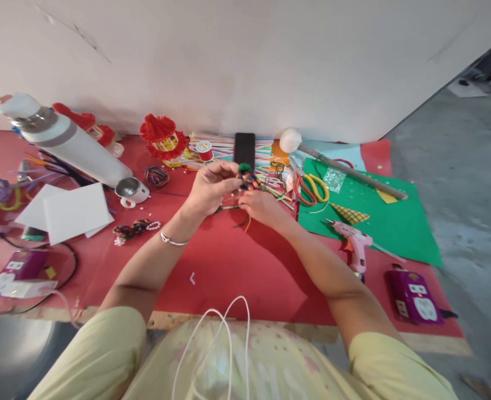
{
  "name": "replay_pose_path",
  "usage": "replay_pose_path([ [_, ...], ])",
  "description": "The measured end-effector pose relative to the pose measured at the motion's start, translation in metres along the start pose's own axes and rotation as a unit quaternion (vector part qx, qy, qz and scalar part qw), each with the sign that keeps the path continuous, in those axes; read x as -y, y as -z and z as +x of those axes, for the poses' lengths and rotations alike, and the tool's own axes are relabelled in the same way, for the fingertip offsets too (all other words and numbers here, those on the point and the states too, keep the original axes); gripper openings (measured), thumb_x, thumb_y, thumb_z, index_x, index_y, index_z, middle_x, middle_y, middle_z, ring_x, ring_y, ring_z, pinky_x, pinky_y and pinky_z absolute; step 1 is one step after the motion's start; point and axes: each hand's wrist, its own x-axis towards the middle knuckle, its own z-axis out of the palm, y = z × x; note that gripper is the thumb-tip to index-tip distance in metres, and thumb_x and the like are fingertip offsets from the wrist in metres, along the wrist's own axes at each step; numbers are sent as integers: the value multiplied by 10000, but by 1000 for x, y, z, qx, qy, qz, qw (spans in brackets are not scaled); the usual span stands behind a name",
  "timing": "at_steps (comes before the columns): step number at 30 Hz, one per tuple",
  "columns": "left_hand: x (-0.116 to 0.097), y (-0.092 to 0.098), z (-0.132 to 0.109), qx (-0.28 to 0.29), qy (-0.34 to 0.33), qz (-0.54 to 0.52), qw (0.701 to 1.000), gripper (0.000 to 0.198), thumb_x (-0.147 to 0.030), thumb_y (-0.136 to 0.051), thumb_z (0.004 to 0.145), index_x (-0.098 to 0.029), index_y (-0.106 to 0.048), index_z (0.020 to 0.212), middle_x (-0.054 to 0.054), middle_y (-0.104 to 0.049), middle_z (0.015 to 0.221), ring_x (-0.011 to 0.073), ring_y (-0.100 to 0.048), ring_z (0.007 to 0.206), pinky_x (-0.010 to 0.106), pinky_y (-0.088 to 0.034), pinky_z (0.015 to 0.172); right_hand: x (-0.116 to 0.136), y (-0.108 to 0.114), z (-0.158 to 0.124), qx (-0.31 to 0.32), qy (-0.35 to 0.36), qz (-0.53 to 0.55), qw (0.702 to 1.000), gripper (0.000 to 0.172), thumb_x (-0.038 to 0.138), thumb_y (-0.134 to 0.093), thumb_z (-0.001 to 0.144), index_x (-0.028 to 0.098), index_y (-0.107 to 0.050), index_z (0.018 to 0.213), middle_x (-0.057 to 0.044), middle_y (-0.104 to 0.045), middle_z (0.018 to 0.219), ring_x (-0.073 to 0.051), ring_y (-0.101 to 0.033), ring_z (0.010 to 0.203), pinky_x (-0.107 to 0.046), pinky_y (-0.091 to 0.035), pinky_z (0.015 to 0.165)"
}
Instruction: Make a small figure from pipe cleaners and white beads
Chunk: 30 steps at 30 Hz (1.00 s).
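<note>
My left hand (215,186) is closed, thumb and fingers pinching a small multicoloured yarn piece (251,179) with a dark green tuft on top. Just below it, my right hand (262,206) has its fingers pressed together against the lower side of the same piece. An orange strand hangs beneath the right fingers, and what those fingertips grip is partly hidden. To the left lies a ball of multicoloured yarn (157,175), with a thread trailing toward my hands. A similar yarn piece with white beads (137,229) rests near my left forearm.
Behind my hands are a black phone (244,150), paper straws and a red thread spool (204,151). Scissors (318,189), a stick (354,173) and a pink glue gun (356,242) lie right. A white bottle (74,143), steel cup (131,191) and white cards (76,211) are left.
</note>
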Motion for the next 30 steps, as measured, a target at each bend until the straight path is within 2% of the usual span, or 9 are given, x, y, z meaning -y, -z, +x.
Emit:
replay_pose_path([
  [3,13,-4,-10,34,-128,216,967,192,-277,-791,854,-186,-746,1017,82,-761,1021,183,-742,893,305,-633,760,-17,20,-1,-112,-61,113,985,196,285,-606,954,176,-762,905,-65,-727,832,-203,-649,801,-284,-435,694],
  [7,31,-3,-29,133,-282,428,848,151,-175,-660,930,-190,-732,1062,117,-756,1096,225,-725,1066,395,-615,940,-28,51,-7,-144,-76,290,943,300,418,-603,971,177,-749,865,-25,-733,766,-148,-643,656,-256,-470,636],
  [10,45,-1,-45,252,-299,477,787,177,-169,-587,980,-187,-704,1111,140,-744,1123,241,-707,1124,412,-612,963,-25,73,-15,-183,-85,313,928,310,473,-682,929,176,-754,875,-16,-725,748,-129,-628,624,-246,-472,610],
  [12,53,-2,-52,312,-289,480,767,191,-152,-532,1002,-186,-700,1087,142,-742,1126,243,-694,1152,413,-605,978,-15,90,-26,-207,-63,324,921,340,511,-705,922,178,-751,876,-10,-705,726,-116,-606,607,-240,-471,582],
  [15,59,-4,-57,361,-252,457,773,228,-123,-489,1008,-180,-710,1010,153,-738,1136,239,-689,1160,405,-597,984,10,119,-53,-267,-36,323,907,331,525,-716,931,196,-759,921,-8,-695,741,-113,-612,621,-243,-487,572],
  [20,52,-3,-51,389,-162,368,829,134,-191,-631,950,-183,-757,905,169,-744,1147,257,-709,1135,408,-587,980,41,156,-98,-417,-25,273,866,182,461,-732,937,292,-798,936,12,-668,690,-137,-597,572,-291,-494,522],
  [22,47,-2,-47,394,-133,327,849,105,-201,-677,916,-201,-771,871,151,-764,1094,260,-719,1112,416,-584,972,32,157,-100,-423,-56,251,869,171,478,-730,932,324,-802,947,10,-679,694,-149,-604,575,-299,-484,508],
  [26,39,2,-40,383,-87,274,878,57,-209,-735,860,-223,-791,859,124,-785,977,256,-734,1049,432,-574,968,-18,138,-77,-350,-104,207,907,338,540,-654,959,228,-785,949,-16,-708,734,-149,-652,650,-294,-538,616],
  [30,35,13,-33,301,-50,330,893,113,-208,-701,865,-208,-807,906,119,-776,988,208,-723,906,350,-565,848,-60,116,-63,-343,-140,125,920,310,497,-699,916,198,-778,891,-25,-730,745,-181,-679,724,-325,-558,716],
])
